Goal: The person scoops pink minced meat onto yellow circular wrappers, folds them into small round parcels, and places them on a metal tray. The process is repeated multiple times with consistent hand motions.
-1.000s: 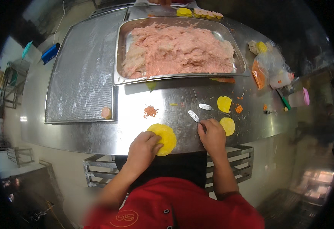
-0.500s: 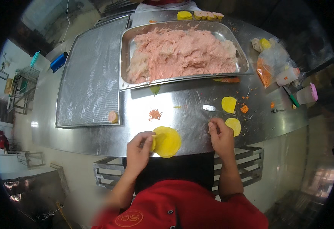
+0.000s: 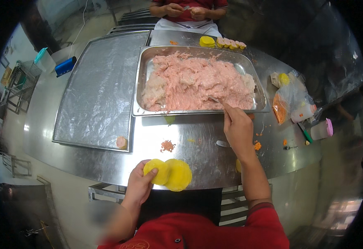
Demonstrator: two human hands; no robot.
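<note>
Yellow, thin and round, a wrapper [image 3: 156, 171] is pinched in my left hand [image 3: 140, 182], thumb on its upper face and the other fingers beneath, at the near edge of a shiny steel desk [image 3: 86, 159]. To its right, partly overlapped by it in this view, more yellow rounds [image 3: 179, 176] lie at that edge; whether the two touch, I cannot tell. My right hand [image 3: 238, 128] reaches forward over the rim of a deep metal pan [image 3: 181, 112], its fingers closed on a slim metal utensil [image 3: 215, 99] whose tip meets the front of a large, rough mound of pale pink paste [image 3: 198, 83]. How much paste the tip carries is too small to make out. To scoop well, I judge, I should slide the tip in shallowly, lift a modest, compact dab, and clear drips against the paste before crossing the rim. My left grip should stay light and near the wrapper's edge, keeping it level, since so thin a sheet could crease or tear. Left of the pan, a film-covered mesh tray [image 3: 98, 87] bears one small pink-topped piece [image 3: 121, 142] at its near right corner; orange crumbs [image 3: 167, 146] lie between tray and arm.
</note>
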